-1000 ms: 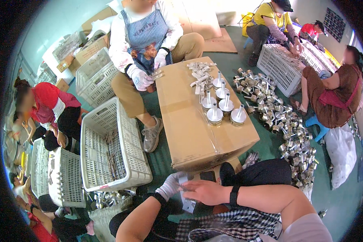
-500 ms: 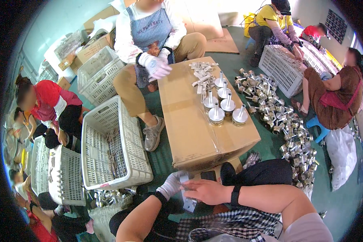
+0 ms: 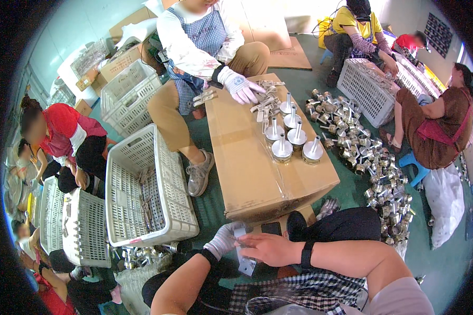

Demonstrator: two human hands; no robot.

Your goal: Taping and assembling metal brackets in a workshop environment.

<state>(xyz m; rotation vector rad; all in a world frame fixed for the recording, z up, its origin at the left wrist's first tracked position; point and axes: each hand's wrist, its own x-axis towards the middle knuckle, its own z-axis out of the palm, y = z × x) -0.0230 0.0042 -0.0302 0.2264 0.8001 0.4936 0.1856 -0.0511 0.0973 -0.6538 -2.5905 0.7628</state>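
A small metal bracket (image 3: 245,261), flat, grey and dull-shiny with a bent end, was held between the two hands, low over the lap. The left hand (image 3: 222,240) (in a white knit glove) was closed around its upper end, while the bare right hand (image 3: 268,248) was laid over it from the right, fingers curled on the piece. Just beyond the hands a cardboard box (image 3: 257,163) was set, with round metal funnel-shaped parts (image 3: 282,148) stood on its far half.
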